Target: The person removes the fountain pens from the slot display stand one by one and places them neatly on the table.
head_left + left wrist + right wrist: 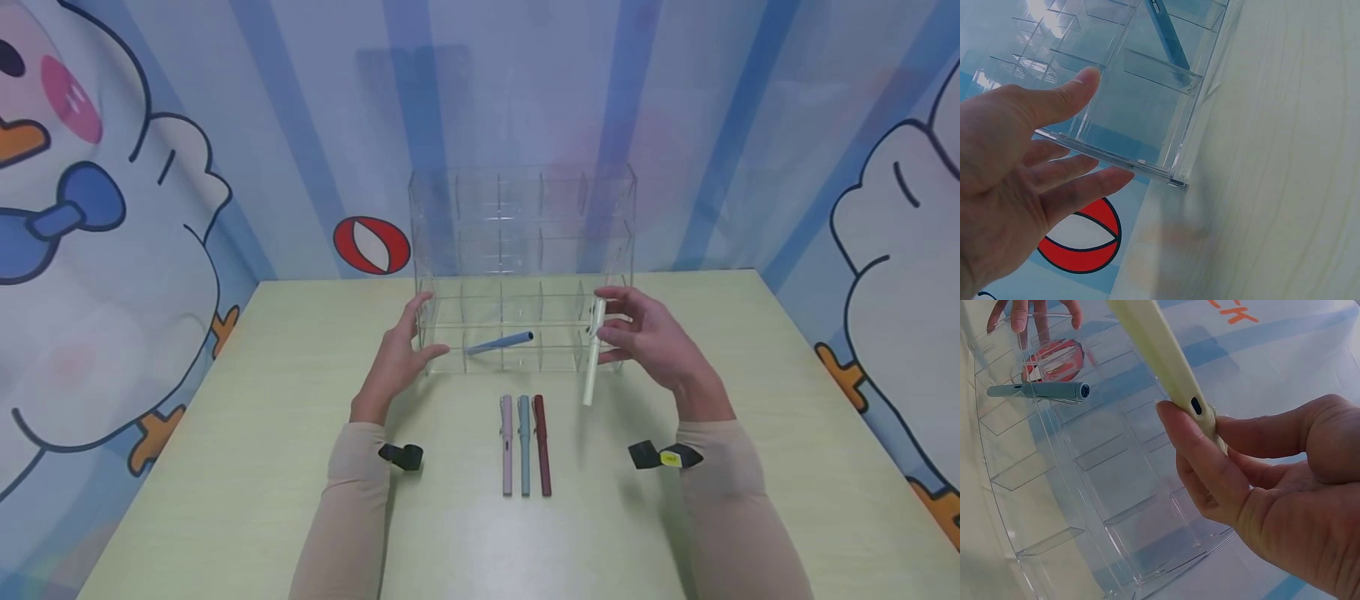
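Head view: my hands work at a clear acrylic organizer [522,275] standing on a pale green desk [225,467] with a faint wood grain. My left hand [397,354] lies with fingers spread and straight against the organizer's left front corner, holding nothing. My right hand [648,337] pinches a cream pen [593,354] between thumb and fingertips; the pen hangs nearly upright at the organizer's right front corner, its lower end above the desk. A blue pen [500,342] lies tilted in a lower front compartment. Three pens rest side by side on the desk just in front of the organizer: a pink pen [507,446], a grey-blue pen [524,446] and a dark red pen [542,446]. Blue-striped walls with cartoon ducks [112,250] and a red-and-white ball [372,245] enclose the desk on three sides.
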`<state>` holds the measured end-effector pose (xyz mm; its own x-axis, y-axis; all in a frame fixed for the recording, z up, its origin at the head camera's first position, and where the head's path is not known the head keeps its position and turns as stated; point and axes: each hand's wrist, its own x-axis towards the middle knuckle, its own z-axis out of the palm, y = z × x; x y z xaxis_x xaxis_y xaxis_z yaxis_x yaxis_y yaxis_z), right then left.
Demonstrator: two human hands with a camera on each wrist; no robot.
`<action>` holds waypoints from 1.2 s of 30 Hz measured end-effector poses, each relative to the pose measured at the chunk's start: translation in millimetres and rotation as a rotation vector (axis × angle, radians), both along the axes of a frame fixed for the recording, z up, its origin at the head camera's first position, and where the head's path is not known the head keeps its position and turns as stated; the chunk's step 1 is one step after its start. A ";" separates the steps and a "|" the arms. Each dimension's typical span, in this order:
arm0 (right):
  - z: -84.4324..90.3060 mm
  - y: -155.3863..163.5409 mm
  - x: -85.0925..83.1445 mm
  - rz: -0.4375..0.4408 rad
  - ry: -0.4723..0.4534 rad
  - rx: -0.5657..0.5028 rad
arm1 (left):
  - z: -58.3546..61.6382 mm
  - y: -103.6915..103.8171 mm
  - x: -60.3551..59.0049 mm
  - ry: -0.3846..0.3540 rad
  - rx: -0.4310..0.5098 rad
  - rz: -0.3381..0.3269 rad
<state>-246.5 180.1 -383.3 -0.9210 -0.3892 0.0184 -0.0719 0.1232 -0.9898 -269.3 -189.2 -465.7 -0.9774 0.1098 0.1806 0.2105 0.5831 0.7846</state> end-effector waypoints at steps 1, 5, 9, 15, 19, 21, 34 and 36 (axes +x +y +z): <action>-0.2 0.1 -0.1 0.002 -0.002 0.005 | 0.1 -0.2 -0.2 -0.001 0.001 -0.001; 0.3 0.9 0.1 0.004 -0.014 0.030 | 0.0 -0.4 -0.6 -0.006 0.001 0.001; 0.4 3.4 0.9 0.022 -0.020 0.064 | 0.2 -0.3 -0.4 -0.005 0.003 -0.001; -1.2 6.6 0.5 0.096 -0.077 0.087 | 1.2 -0.4 0.1 -0.010 0.004 -0.001; -3.3 7.8 -1.0 0.131 -0.109 0.087 | 1.7 -0.3 0.1 -0.015 0.005 -0.003; -4.4 8.2 -1.6 0.143 -0.124 0.089 | 1.8 -0.1 0.1 -0.016 0.005 -0.005; -15.3 6.0 -3.6 0.230 -0.197 0.168 | 1.8 0.5 0.6 -0.016 0.002 0.004; -17.5 5.0 -3.7 0.237 -0.206 0.178 | 1.7 0.7 0.5 -0.019 0.001 0.007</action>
